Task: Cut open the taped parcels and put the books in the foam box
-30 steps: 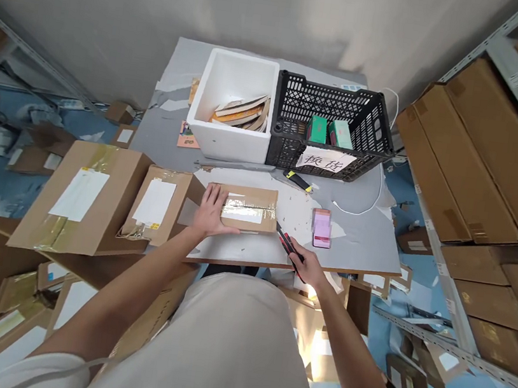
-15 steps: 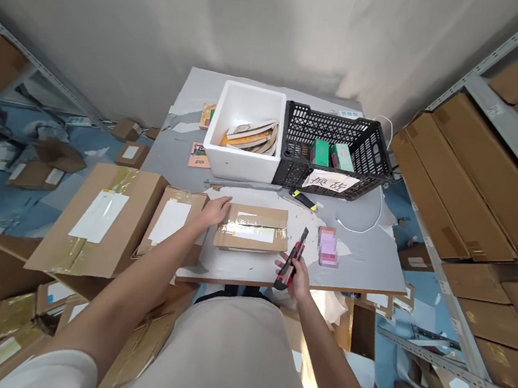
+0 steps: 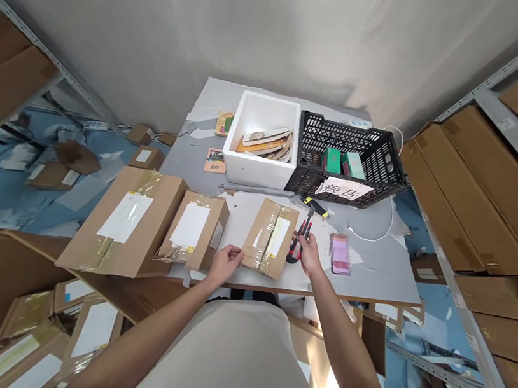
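Observation:
A small taped cardboard box (image 3: 262, 236) with white labels lies on the table in front of me, its tape seam running away from me. My left hand (image 3: 226, 263) has its fingers closed at the box's near left corner. In my right hand (image 3: 311, 254) is a red and black utility knife (image 3: 299, 238), blade extended and pointing away from me. The knife hand is beside the box's right edge. Left of the box stands another taped cardboard carton (image 3: 214, 239), next to a larger carton (image 3: 167, 232).
Behind are a white foam box (image 3: 257, 173) of books and a black crate (image 3: 302, 181) with green boxes. A yellow and black cutter (image 3: 315, 207) and a phone (image 3: 341, 254) lie on the table (image 3: 373, 274). Shelves of cartons (image 3: 486, 187) flank the right.
The small box has turned about a quarter turn. My left hand has moved from its far left corner to the near left one. The right hand has moved the knife up beside it.

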Demonstrator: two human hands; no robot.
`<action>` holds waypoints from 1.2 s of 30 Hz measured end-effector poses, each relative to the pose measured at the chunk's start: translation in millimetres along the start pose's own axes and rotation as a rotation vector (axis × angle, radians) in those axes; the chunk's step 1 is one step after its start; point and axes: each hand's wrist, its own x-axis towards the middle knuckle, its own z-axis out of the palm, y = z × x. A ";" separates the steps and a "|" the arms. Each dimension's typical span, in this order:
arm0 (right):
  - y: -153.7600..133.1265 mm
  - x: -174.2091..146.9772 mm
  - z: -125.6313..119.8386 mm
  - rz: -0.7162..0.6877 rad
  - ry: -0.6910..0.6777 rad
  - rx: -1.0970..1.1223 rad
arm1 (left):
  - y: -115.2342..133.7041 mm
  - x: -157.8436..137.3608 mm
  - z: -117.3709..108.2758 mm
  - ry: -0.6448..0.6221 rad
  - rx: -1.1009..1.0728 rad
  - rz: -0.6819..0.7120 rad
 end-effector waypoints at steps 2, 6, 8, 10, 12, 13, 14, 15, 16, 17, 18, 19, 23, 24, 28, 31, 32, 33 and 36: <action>5.2 -10.3 -5.1 0.030 -0.003 -0.025 | 0.5 -8.4 7.0 -0.008 -0.080 -0.059; 12.9 -30.8 -21.0 0.065 -0.003 -0.088 | 2.4 -12.0 9.8 -0.021 -0.080 -0.113; 13.7 -40.7 -29.1 0.047 0.014 -0.116 | 6.8 -5.2 6.1 -0.021 0.027 -0.081; 14.2 -53.1 -37.5 0.032 0.031 -0.130 | 17.0 11.4 1.1 -0.021 0.136 -0.005; 17.3 -68.9 -45.7 0.056 0.026 -0.085 | 34.1 39.5 -3.7 -0.030 0.215 0.119; 20.3 -77.7 -49.4 0.089 0.013 -0.033 | 44.5 57.3 -5.5 -0.040 0.251 0.198; 24.4 -86.7 -52.3 0.140 -0.009 0.030 | 55.5 76.4 -6.8 -0.059 0.293 0.288; 29.3 -95.5 -54.4 0.203 -0.037 0.097 | 66.3 96.0 -7.4 -0.087 0.334 0.373; 34.7 -103.4 -55.5 0.276 -0.069 0.159 | 76.2 114.8 -7.2 -0.108 0.370 0.441; 40.3 -110.1 -55.3 0.353 -0.108 0.207 | 84.5 131.9 -6.3 -0.164 0.414 0.483; 45.4 -115.2 -54.0 0.423 -0.144 0.245 | 91.0 146.3 -4.6 -0.223 0.461 0.481; 49.8 -118.5 -51.7 0.473 -0.172 0.277 | 95.3 157.7 -2.6 -0.275 0.493 0.465; 54.7 -114.6 -41.7 0.428 -0.157 0.354 | 96.6 173.8 3.1 -0.334 0.542 0.376; 52.6 -110.3 -41.7 0.392 -0.144 0.355 | 94.5 171.8 2.6 -0.315 0.546 0.353; 34.1 -82.4 -58.1 0.275 -0.100 0.322 | 81.6 143.8 -6.4 -0.153 0.565 0.206; 14.4 -47.8 -73.4 0.166 -0.045 0.286 | 64.5 102.2 -12.2 -0.016 0.550 0.095; 8.0 -34.4 -75.2 0.137 -0.037 0.267 | 57.2 86.3 -12.7 0.019 0.514 0.068; 2.2 -21.0 -74.8 0.115 -0.039 0.245 | 49.5 70.6 -12.5 0.041 0.470 0.045; -11.1 12.9 -62.9 0.093 -0.096 0.161 | 28.1 32.8 -9.7 0.108 0.362 -0.032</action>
